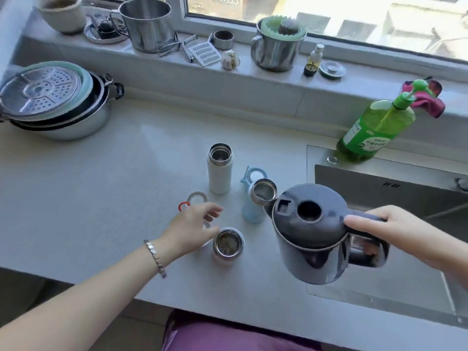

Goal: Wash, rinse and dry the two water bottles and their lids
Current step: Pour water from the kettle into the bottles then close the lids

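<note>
Three open steel-lined bottles stand on the grey counter: a white bottle (219,171) at the back, a light blue bottle (255,201) with a blue loop strap behind it, and a short steel one (228,244) nearest me. Ring-shaped lid parts, one grey (197,197) and one red (184,205), lie left of them. My left hand (195,228) hovers with fingers apart beside the short steel bottle, partly hiding a white piece. My right hand (385,229) grips the handle of a dark kettle (311,234), whose spout is close to the blue bottle's mouth.
The steel sink (395,193) lies to the right, with a green pump bottle of detergent (377,130) at its back corner. Stacked pots with a steamer plate (55,105) stand at the left. The window ledge holds steel mugs, a grater, a spray bottle and a pink cloth (428,100).
</note>
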A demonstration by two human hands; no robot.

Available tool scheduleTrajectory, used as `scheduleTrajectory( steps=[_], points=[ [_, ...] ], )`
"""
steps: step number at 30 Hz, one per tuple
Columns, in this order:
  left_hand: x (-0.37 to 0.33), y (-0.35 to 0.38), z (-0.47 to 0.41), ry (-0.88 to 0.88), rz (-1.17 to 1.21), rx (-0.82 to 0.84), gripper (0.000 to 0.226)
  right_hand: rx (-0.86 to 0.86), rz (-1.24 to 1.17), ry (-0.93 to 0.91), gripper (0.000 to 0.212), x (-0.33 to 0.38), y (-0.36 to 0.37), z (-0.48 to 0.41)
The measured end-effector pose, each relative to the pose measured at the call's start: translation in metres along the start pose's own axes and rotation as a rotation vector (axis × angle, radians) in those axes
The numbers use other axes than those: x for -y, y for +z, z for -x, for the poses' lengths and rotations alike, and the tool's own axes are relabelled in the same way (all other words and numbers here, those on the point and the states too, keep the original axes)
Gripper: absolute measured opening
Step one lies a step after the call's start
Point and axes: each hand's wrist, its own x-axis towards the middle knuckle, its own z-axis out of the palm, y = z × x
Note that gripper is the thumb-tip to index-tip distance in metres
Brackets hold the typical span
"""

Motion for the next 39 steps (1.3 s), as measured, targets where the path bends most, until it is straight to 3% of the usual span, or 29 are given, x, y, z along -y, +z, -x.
scheduleTrajectory(
  steps=[2,5,7,11,16,20,27,30,39],
  points=[
    [-0.004,-0.016,-0.02,-0.058,-0.079,-0.062,0.021,-0.056,-0.141,-0.014,0.1,-0.009,-0.013,-0.003],
    [-0.006,-0.039,-0.055,-0.143,-0.155,-0.097,0.02,-0.174,-0.297,-0.053,0.064,-0.004,-0.027,-0.012],
    [-0.005,-0.052,-0.075,-0.182,-0.21,-0.087,0.021,-0.255,-0.362,-0.076,0.051,-0.002,-0.031,-0.031],
    [0.006,-0.073,-0.102,-0.275,-0.251,-0.076,0.022,-0.391,-0.443,-0.111,0.049,0.014,-0.03,-0.077],
    [0.023,-0.098,-0.115,-0.337,-0.235,-0.07,0.01,-0.44,-0.542,-0.237,0.046,0.06,-0.024,-0.139],
    [0.046,-0.113,-0.12,-0.338,-0.213,-0.053,0.005,-0.412,-0.571,-0.303,0.046,0.113,-0.018,-0.189],
    [0.088,-0.131,-0.135,-0.389,-0.191,0.004,0.011,-0.212,-0.54,-0.342,0.043,0.186,0.019,-0.271],
    [0.105,-0.133,-0.139,-0.414,-0.162,0.0,0.014,-0.145,-0.604,-0.294,0.036,0.202,0.044,-0.297],
    [0.129,-0.124,-0.14,-0.431,-0.141,0.041,0.024,-0.05,-0.604,-0.246,0.042,0.227,0.094,-0.33]
  ],
)
